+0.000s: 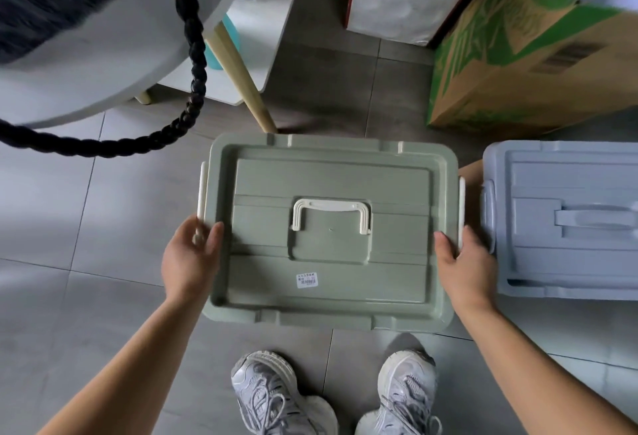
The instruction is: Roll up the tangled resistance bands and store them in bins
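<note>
Crouching over a green bin (pixel 329 172), the person is facing it squarely, shoes (pixel 272 396) just short of its near edge. The bin is sitting on the tiled floor (pixel 103 227) with its lid on and the cream handle (pixel 331 207) lying flat at the lid's centre.

The left hand (pixel 191 258) is gripping the lower end of the left latch (pixel 202 189), with the fingers curling round it and the thumb pressing on the lid rim. The right hand (pixel 464 262) is gripping the right latch (pixel 462 207) in the same way, its thumb lying on the rim. Whether either latch is fastened cannot be told.

A black braided band (pixel 193 55) is hanging off the white table (pixel 103 55) at upper left, looping downward and running out of the left edge. It is lying outside the bin, apart from both hands.

A blue bin (pixel 566 227) is standing just to the right, lid on. A printed box (pixel 518 65) is standing behind it.
</note>
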Tool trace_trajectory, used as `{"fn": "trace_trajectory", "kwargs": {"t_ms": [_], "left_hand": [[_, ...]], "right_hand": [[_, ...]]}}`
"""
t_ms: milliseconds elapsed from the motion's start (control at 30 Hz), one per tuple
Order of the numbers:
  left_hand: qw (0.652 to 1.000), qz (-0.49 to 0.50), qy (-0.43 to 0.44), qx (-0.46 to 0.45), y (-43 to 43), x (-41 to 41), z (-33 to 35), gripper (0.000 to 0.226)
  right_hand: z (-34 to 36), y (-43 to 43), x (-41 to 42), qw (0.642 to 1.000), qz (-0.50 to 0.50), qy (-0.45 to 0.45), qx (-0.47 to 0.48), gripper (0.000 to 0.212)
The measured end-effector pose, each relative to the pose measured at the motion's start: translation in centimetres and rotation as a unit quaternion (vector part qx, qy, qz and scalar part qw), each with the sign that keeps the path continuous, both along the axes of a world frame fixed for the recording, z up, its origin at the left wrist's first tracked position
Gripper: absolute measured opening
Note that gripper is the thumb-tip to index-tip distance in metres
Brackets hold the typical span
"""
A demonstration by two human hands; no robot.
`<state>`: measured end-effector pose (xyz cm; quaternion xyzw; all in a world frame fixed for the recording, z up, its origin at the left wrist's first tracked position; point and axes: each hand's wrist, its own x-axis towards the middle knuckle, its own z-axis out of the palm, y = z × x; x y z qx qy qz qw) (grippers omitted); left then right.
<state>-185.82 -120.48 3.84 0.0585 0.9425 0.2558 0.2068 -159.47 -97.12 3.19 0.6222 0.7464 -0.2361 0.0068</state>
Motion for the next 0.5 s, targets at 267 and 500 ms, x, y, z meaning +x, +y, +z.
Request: {"fn": "trace_trajectory", "kwargs": {"t_ms": [267,500], "left_hand": [[0.999,-0.022,-0.009,-0.025,3.0,1.2,0.3,0.024],[0.988,-0.077,-0.130,-0.022,3.8,2.0,1.4,0.021]], "right_hand": [[1.0,2.9,-0.7,0.997,-0.034,-0.064,-0.031,0.033],[3.3,3.9,1.5,0.996,0.001,-0.040,-0.073,0.022]]}}
